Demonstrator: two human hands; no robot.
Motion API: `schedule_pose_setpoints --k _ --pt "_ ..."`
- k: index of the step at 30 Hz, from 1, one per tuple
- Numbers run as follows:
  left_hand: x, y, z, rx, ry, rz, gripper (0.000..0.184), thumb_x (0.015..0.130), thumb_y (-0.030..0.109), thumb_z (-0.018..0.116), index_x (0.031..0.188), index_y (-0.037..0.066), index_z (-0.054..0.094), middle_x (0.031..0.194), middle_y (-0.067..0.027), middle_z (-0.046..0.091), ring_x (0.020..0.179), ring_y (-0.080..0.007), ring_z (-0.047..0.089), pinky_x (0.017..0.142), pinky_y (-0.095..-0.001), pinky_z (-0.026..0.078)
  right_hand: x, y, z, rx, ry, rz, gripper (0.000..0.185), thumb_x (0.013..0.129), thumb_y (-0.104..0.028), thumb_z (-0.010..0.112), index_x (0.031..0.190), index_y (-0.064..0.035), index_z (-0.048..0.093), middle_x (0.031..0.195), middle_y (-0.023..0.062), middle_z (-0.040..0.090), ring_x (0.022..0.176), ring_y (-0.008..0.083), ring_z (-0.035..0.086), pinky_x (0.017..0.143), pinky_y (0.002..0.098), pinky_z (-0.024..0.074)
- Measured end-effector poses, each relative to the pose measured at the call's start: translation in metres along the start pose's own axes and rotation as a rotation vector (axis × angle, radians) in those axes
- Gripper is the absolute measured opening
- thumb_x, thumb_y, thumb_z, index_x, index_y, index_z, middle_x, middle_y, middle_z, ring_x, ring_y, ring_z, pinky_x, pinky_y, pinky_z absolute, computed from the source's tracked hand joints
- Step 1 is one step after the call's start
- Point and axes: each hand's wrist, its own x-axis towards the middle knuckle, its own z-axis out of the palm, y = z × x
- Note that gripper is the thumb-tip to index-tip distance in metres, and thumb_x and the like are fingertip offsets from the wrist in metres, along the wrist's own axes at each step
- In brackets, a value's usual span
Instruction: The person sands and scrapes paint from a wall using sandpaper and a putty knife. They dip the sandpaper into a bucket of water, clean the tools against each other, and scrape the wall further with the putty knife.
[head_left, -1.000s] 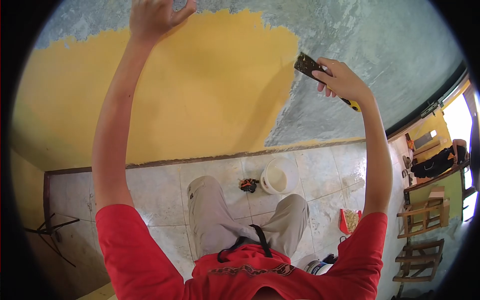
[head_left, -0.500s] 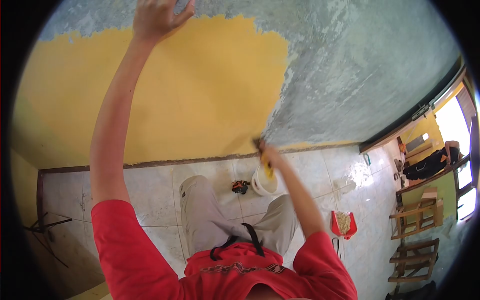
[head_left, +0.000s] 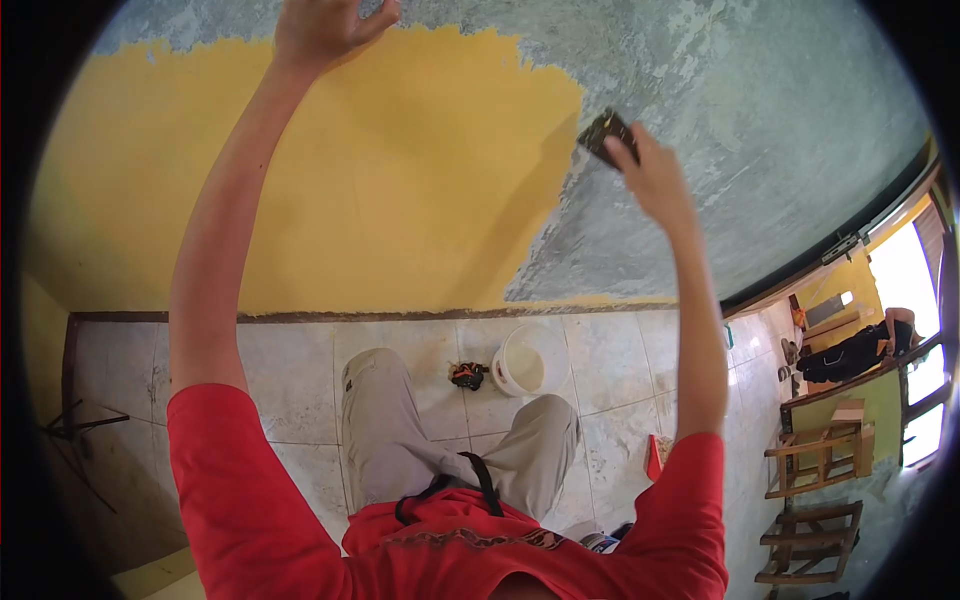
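My left hand (head_left: 325, 30) lies against the wall at the top of the view, thumb spread away; the frame edge cuts off its fingertips. Yellow paint (head_left: 400, 170) covers the wall below it, with a ragged edge against bare grey plaster (head_left: 740, 130). My right hand (head_left: 655, 175) grips a scraper (head_left: 610, 138), whose dark, wide blade carries yellow specks. The blade is at the right-hand border of the paint; whether it touches the wall I cannot tell. The scraper's handle is hidden in my fist.
A white bucket (head_left: 530, 360) stands on the tiled floor near my knees, beside a small dark-and-orange object (head_left: 466, 376). Part of a red dustpan (head_left: 657, 458) shows by my right arm. Wooden frames (head_left: 820, 460) stand at right. Beyond the doorway is another person (head_left: 850, 352).
My right hand has moved up the wall with the scraper, from near the floor edge to the upper paint border. My left hand stays against the wall.
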Motion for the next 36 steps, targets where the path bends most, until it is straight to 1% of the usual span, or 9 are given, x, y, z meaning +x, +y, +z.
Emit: schedule_pose_setpoints --k 2,4,8,11,14,17,22,30,36 --pt "0.000 -0.001 0.001 -0.001 0.002 0.003 0.068 0.087 0.047 0.060 0.137 0.001 0.058 0.142 -0.0176 0.059 0.147 -0.0424 0.039 0.120 -0.0630 0.024 0.021 -0.008 -0.022 -0.097 -0.007 -0.038 0.045 0.101 -0.047 0.057 0.108 -0.0026 0.054 0.087 0.0257 0.068 0.085 0.0494 0.064 0.070 0.0531 0.0500" --pt "-0.001 -0.002 0.001 -0.001 -0.010 0.005 0.069 0.087 0.048 0.060 0.137 0.001 0.058 0.142 -0.0177 0.059 0.147 -0.0425 0.038 0.120 -0.0634 0.024 0.034 -0.009 -0.028 -0.279 0.085 -0.130 0.047 0.101 -0.050 0.057 0.108 -0.0036 0.055 0.088 0.0239 0.069 0.087 0.0471 0.066 0.071 0.0531 0.0515" --pt "0.000 -0.002 -0.001 -0.001 -0.009 0.011 0.069 0.087 0.047 0.061 0.137 0.001 0.058 0.143 -0.0177 0.059 0.147 -0.0425 0.038 0.120 -0.0634 0.024 0.042 -0.012 -0.027 -0.411 0.121 -0.164 0.046 0.099 -0.051 0.059 0.111 -0.0066 0.057 0.092 0.0202 0.072 0.090 0.0444 0.069 0.075 0.0527 0.0546" --pt "0.000 -0.002 -0.002 0.001 -0.012 0.009 0.068 0.086 0.046 0.062 0.138 0.002 0.058 0.142 -0.0177 0.059 0.147 -0.0425 0.038 0.120 -0.0635 0.024 0.042 -0.007 -0.028 -0.456 0.126 -0.191 0.047 0.098 -0.051 0.061 0.111 -0.0062 0.058 0.093 0.0204 0.073 0.089 0.0438 0.069 0.075 0.0526 0.0551" --pt "-0.001 -0.002 0.000 -0.011 0.004 0.018 0.067 0.085 0.043 0.062 0.137 0.001 0.058 0.142 -0.0178 0.059 0.146 -0.0424 0.039 0.120 -0.0633 0.024 0.043 -0.002 -0.026 -0.393 0.127 -0.188 0.046 0.097 -0.050 0.062 0.110 -0.0061 0.059 0.091 0.0210 0.072 0.089 0.0440 0.069 0.074 0.0523 0.0555" --pt "-0.002 -0.004 0.002 0.011 0.004 0.016 0.065 0.084 0.039 0.063 0.135 0.000 0.058 0.141 -0.0179 0.060 0.146 -0.0422 0.039 0.120 -0.0630 0.025 0.043 -0.009 -0.027 -0.394 0.059 -0.127 0.048 0.097 -0.052 0.061 0.108 -0.0052 0.059 0.089 0.0221 0.072 0.087 0.0445 0.070 0.073 0.0524 0.0556" --pt "0.000 -0.001 -0.002 0.007 0.022 0.024 0.061 0.082 0.032 0.063 0.134 0.000 0.059 0.142 -0.0175 0.060 0.146 -0.0411 0.040 0.120 -0.0623 0.024 0.041 -0.010 -0.018 -0.447 0.071 -0.079 0.054 0.098 -0.056 0.058 0.107 -0.0026 0.059 0.085 0.0247 0.071 0.085 0.0458 0.070 0.071 0.0527 0.0558" --pt "0.002 0.003 -0.002 0.035 0.029 -0.001 0.059 0.083 0.029 0.060 0.135 0.001 0.060 0.141 -0.0165 0.061 0.146 -0.0400 0.040 0.121 -0.0618 0.024 0.043 -0.021 -0.019 -0.429 0.074 -0.013 0.058 0.098 -0.058 0.057 0.101 -0.0002 0.062 0.083 0.0250 0.071 0.086 0.0466 0.070 0.070 0.0536 0.0555" --pt "0.003 0.005 -0.002 0.033 0.030 -0.003 0.060 0.082 0.028 0.061 0.136 0.003 0.060 0.142 -0.0150 0.061 0.147 -0.0389 0.039 0.121 -0.0613 0.024 0.044 -0.009 -0.010 -0.290 0.066 -0.008 0.060 0.098 -0.059 0.057 0.100 0.0005 0.064 0.086 0.0253 0.071 0.089 0.0472 0.069 0.074 0.0540 0.0547"
